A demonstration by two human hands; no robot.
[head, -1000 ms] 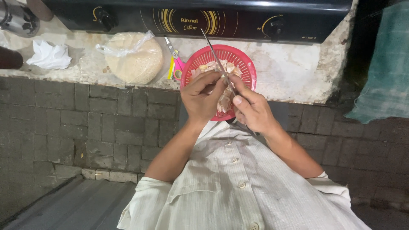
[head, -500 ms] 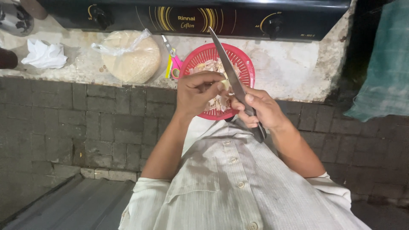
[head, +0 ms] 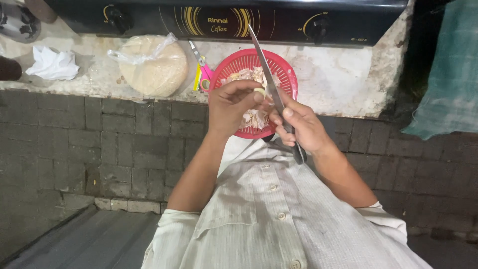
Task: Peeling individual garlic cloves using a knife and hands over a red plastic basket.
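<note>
Two hands over the red basket [head: 288, 79]: garlic clove [head: 259, 91], knife [head: 271, 89].
My left hand [head: 230, 107] pinches the clove; my right hand [head: 303, 127] clasps the knife. I'd peel shallowly, edge off my thumb.

The person wears a pale, off-white button-front shirt [head: 279, 214] of finely striped or ribbed fabric. A vertical placket runs down the chest with four small round light buttons visible. The sleeves are short, or turned back, ending above the elbows: the left sleeve hem [head: 172, 219] forms a folded cuff, the right sleeve hem [head: 386, 219] likewise. Both forearms are bare. Left hand [head: 231, 107] and right hand [head: 301, 124] carry no gloves; rings, watch or bands cannot be made out.
</note>
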